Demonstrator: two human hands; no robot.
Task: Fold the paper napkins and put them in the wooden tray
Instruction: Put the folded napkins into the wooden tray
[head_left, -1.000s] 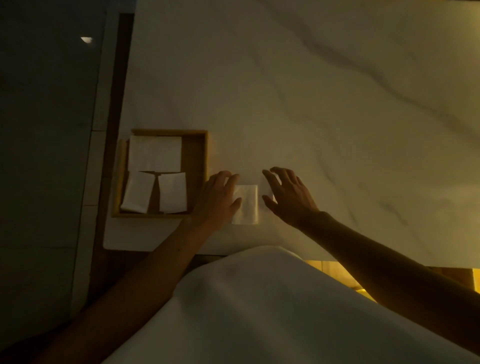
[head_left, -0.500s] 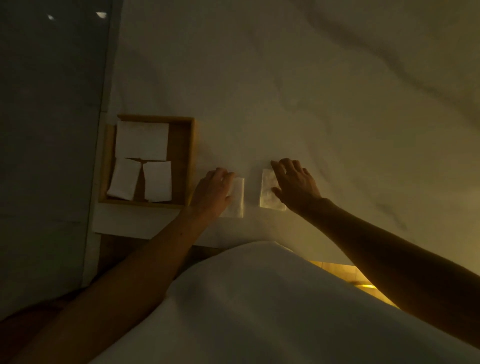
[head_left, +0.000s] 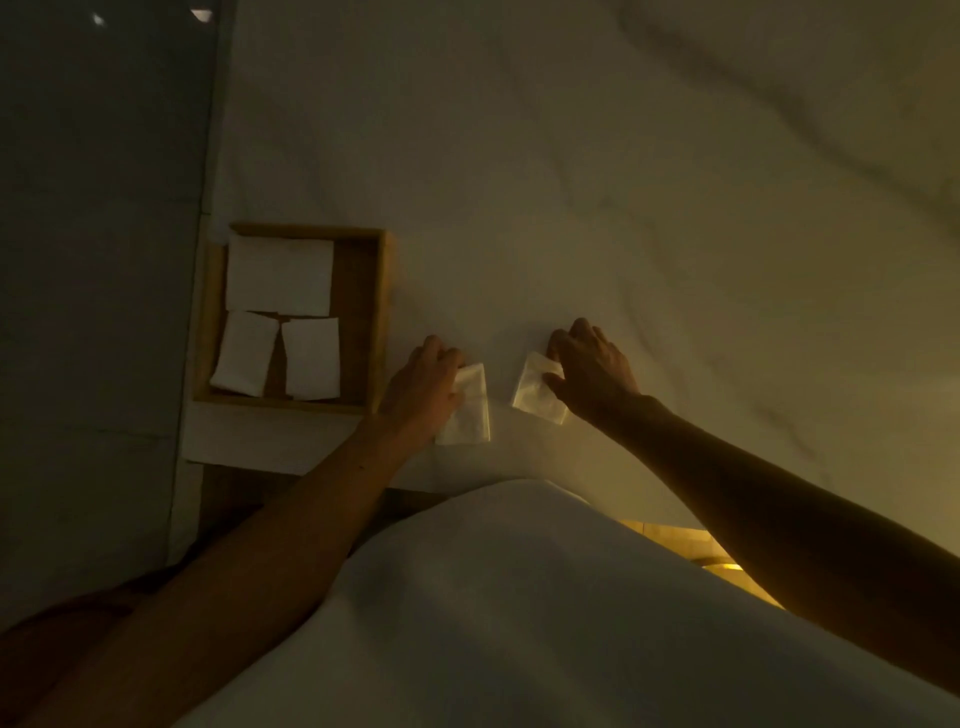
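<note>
Two small folded white napkins lie on the marble table near its front edge. My left hand (head_left: 426, 384) rests fingers-down on the left napkin (head_left: 470, 415), covering its upper left part. My right hand (head_left: 592, 369) pinches the upper right corner of the right napkin (head_left: 535, 397), which sits slightly tilted. The wooden tray (head_left: 376, 322) stands just left of my left hand. It holds a larger white napkin (head_left: 279, 276) at the back and two small folded napkins, one at front left (head_left: 244, 353) and one at front right (head_left: 311, 358).
The marble table (head_left: 623, 208) stretches far and right. Its left edge runs just beside the tray, with dark floor (head_left: 93, 312) beyond. My white-clothed torso (head_left: 519, 623) fills the bottom, and a lit yellow surface (head_left: 691, 545) shows under the table's front edge.
One napkin lay between my hands a second ago; now two separate small napkins lie apart, one under each hand. My right hand has come down onto the right one.
</note>
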